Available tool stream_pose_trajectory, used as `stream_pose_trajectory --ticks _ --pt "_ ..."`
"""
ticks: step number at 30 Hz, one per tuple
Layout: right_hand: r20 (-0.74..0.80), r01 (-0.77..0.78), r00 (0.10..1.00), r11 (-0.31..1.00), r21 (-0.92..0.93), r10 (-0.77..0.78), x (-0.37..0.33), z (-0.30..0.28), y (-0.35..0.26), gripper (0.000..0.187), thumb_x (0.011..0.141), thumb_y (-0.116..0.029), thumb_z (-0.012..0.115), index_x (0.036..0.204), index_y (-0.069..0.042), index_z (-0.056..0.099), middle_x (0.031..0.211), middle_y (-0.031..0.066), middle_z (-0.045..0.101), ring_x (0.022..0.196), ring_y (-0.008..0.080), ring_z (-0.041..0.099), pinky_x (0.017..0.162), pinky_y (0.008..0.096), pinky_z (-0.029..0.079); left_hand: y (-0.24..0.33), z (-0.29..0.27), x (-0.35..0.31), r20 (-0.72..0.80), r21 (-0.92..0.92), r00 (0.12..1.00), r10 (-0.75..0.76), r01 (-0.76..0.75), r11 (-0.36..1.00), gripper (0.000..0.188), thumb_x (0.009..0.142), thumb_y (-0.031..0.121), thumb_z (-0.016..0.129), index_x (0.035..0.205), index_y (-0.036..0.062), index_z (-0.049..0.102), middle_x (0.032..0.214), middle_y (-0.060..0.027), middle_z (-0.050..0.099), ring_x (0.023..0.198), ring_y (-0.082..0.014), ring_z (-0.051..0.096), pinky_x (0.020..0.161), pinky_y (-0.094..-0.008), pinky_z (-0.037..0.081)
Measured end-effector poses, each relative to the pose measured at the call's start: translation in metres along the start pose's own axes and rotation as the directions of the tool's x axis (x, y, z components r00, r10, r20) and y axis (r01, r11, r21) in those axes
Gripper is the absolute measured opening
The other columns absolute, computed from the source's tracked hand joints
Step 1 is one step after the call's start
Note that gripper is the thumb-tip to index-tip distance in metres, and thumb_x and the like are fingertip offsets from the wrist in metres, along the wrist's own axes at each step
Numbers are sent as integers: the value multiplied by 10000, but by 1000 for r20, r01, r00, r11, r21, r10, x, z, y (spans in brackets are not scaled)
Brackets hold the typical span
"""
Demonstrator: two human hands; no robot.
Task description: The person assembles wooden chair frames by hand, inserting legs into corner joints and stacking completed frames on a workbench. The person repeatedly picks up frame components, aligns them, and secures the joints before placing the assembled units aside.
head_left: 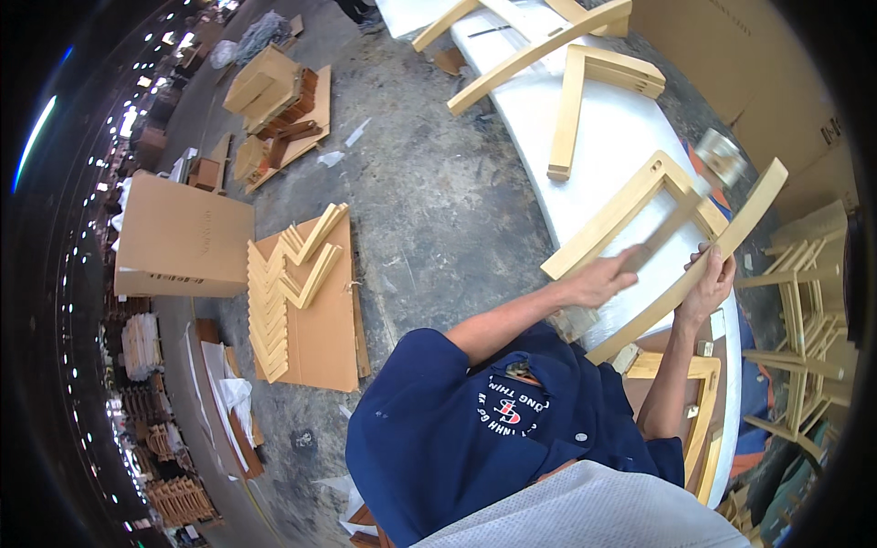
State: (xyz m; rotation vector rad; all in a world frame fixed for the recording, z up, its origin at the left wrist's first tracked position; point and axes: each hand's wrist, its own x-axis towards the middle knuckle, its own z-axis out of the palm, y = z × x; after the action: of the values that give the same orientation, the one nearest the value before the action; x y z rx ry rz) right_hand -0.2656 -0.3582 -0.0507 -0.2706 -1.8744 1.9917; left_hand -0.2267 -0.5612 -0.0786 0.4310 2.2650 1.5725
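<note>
My left hand [601,279] is closed around the handle of a hammer [674,219], whose blurred head is raised over the far right side of the work. My right hand [711,281] grips a long, curved pale wooden rail [665,300] that slants from my body up to the right. Beyond the rail lies an angled wooden frame piece [605,226] with a slot near its corner. Its short arm reaches the rail just past my right hand; how tightly they meet cannot be made out.
The bench [607,137] has a white covering and bears more wooden frames [571,110] at its far end. Another frame [702,402] lies near my right forearm. Stacked chair frames [795,320] stand right. Left on the floor are angled wooden parts [269,320] and a carton [187,237].
</note>
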Motion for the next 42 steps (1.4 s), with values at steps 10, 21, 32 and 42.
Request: stream_pose_trajectory --ticks 10,21,32,42 --pt "126 72 992 935 -346 -30 49 48 99 735 876 -324 694 1410 62 367 1236 240 587 1163 298 574 997 412 432 -39 -54 -105 -528 -19 764 -371 426 904 648 977 433 480 1498 82 318 1232 -261 611 1151 -380 602 969 -447 469" --pt "-68 -169 978 559 -812 196 75 127 187 980 777 -521 709 1448 33 258 1221 291 536 1115 421 569 928 533 463 -41 -40 -190 -530 130 751 -394 531 837 713 841 257 656 1429 -17 360 980 -298 664 943 -419 674 837 -449 517" --pt "109 281 954 714 -641 -279 67 74 218 669 773 -445 752 1244 -13 553 1190 205 575 1106 370 565 958 455 463 -17 -31 -102 -270 328 919 -287 369 870 655 829 271 632 1390 23 401 906 -311 646 881 -448 649 796 -490 515" --pt "303 176 946 608 -774 112 -134 -144 132 345 791 -201 700 1060 9 651 1049 190 636 967 368 620 867 416 495 -44 86 59 379 569 922 -77 -167 806 519 836 236 635 1263 -25 494 821 -267 669 822 -444 652 718 -513 505"
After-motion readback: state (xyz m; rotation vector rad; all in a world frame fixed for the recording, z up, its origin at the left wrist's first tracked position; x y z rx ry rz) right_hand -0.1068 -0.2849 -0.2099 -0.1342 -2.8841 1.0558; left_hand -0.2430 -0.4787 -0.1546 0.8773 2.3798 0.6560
